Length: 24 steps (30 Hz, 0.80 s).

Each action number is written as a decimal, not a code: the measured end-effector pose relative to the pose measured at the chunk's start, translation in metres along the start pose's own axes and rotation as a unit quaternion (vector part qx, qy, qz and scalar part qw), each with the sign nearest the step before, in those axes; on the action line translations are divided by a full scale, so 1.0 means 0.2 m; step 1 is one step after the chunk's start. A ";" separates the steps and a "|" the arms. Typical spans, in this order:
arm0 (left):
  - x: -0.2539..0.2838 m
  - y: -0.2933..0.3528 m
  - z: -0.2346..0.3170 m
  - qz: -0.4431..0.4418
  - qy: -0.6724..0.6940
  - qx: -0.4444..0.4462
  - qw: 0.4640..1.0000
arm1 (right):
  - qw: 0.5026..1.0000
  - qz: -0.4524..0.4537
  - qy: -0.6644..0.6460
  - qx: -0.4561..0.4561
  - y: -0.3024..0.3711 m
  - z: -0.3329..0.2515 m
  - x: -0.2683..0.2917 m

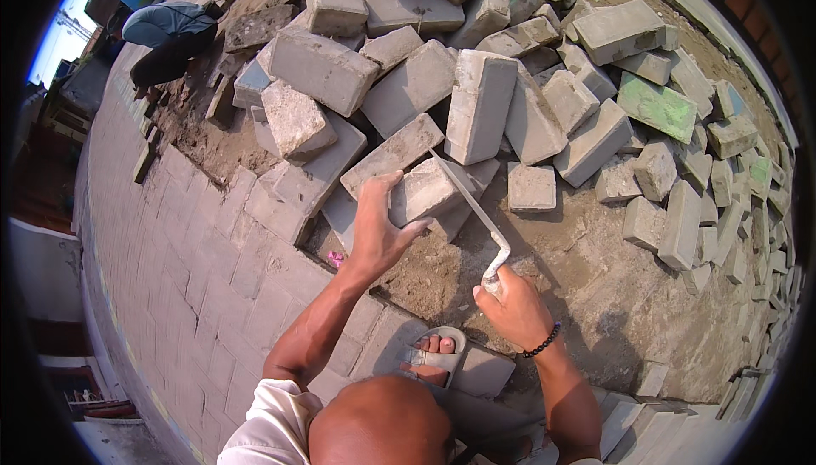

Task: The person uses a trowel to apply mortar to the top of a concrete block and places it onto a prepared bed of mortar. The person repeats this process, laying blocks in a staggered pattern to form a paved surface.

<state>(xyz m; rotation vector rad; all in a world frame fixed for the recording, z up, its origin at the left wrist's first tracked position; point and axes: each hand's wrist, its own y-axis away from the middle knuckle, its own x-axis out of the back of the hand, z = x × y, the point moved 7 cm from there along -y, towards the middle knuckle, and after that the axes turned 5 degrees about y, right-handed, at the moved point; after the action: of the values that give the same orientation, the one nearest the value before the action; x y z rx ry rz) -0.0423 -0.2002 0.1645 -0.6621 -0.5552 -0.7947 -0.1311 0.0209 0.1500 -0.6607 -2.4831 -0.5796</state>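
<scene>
My left hand (374, 225) is closed around the near side of a grey paving block (422, 191), thumb and fingers on either side of it. This block rests at the near edge of the heap, against another grey block (393, 155). In my right hand (517, 310) is a trowel, gripped by its pale, crusted handle. The trowel's narrow-looking blade (472, 197) is turned edge-on and lies along the right side of the held block, its tip near the block's far corner. Whether the blade touches the block I cannot tell.
A large heap of loose blocks (408, 82) spreads ahead, one with a green face (656, 108). Sandy soil (561, 248) lies on the right, laid paving (212, 269) on the left. A sandalled foot (433, 354) stands near. Another person (170, 31) bends down at the far left.
</scene>
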 end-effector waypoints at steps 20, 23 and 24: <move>-0.34 0.10 -0.14 0.057 0.283 0.024 0.957 | 0.949 0.065 0.298 0.077 0.02 0.01 -0.02; -0.35 0.04 -0.14 0.046 0.245 0.022 0.968 | 0.948 0.079 0.301 0.068 -0.04 0.07 0.01; -0.38 0.03 -0.16 0.039 0.254 0.035 0.966 | 0.951 0.069 0.296 0.049 -0.03 0.06 0.04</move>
<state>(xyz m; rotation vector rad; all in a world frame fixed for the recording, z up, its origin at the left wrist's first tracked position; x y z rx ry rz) -0.0754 -0.1853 0.0912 -0.3875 -0.0885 -0.8289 -0.1443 0.0241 0.1437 -0.5213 -1.8749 -0.5061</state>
